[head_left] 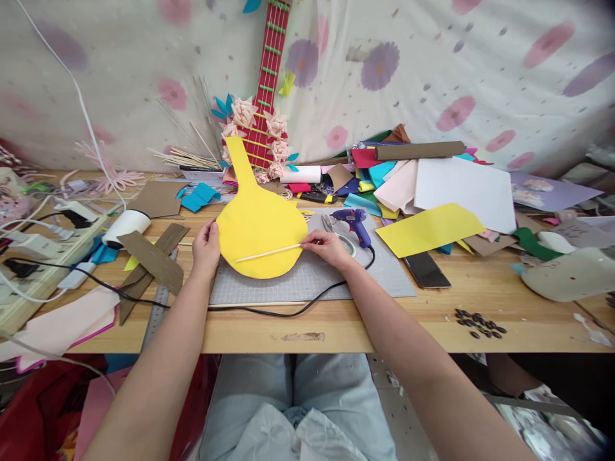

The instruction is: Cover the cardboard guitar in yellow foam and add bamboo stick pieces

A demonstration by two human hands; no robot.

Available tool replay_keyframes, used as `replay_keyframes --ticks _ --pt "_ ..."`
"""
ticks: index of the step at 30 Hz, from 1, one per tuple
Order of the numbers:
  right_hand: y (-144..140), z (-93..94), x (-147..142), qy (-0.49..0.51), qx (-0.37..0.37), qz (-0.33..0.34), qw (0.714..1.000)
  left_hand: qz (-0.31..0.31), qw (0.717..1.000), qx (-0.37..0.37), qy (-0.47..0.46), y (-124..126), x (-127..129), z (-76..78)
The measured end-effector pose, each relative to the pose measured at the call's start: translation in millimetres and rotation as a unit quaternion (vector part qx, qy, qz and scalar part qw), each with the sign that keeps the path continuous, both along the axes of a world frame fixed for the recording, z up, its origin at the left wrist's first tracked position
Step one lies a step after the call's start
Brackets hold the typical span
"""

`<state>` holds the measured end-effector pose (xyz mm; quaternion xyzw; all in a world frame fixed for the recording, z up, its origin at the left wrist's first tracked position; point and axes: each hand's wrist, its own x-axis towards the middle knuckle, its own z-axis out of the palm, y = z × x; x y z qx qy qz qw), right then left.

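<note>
On my bench point(432, 320) a blue glue gun point(353, 221) lies on the grey cutting mat point(365, 275), with a phone point(426, 270) just beside the mat's right edge. Behind, a red cardboard guitar point(266, 83) trimmed with paper flowers leans against the flowered cloth point(480, 64). Dark seeds point(478, 323) lie scattered near the front right.
</note>
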<state>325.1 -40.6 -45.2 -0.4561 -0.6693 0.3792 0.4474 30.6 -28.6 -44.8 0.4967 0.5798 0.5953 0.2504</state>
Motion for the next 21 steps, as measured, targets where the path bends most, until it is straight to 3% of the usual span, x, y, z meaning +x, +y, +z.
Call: replay_keyframes --ticks 21 --pt "1.7 -4.2 3.2 -0.032 0.047 0.018 0.998 0.036 0.999 0.015 0.027 8.4 -3.1 -13.9"
